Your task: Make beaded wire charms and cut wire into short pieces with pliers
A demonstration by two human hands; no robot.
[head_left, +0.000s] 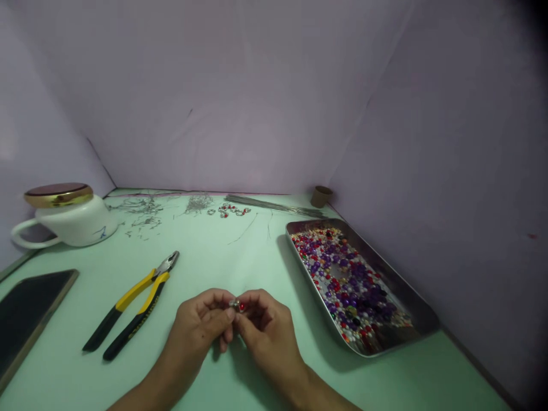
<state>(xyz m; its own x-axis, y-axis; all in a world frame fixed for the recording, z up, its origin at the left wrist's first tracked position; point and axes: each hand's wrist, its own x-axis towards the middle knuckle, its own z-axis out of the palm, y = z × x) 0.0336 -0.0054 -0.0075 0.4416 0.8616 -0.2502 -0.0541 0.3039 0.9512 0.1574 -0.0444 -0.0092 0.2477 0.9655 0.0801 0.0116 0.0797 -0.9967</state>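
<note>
My left hand [204,322] and my right hand [264,322] meet near the front middle of the pale green table. Between their fingertips they pinch a small beaded piece [238,305], with one red bead and some clear or silvery ones. Fingers hide the rest of it. To the left of my hands lie pliers [139,305] with yellow and black handles, jaws pointing away. On the right a metal tray [314,288] holds many loose beads [346,277], mostly purple, red and white.
Further back lie finished-looking red and silver bead loops [229,210], a bundle of straight wires [272,204] and wire scraps [145,208]. A brown cup [321,197] stands in the rear right corner. On the left are a lidded white mug [75,222] and a dark phone-like slab [32,314].
</note>
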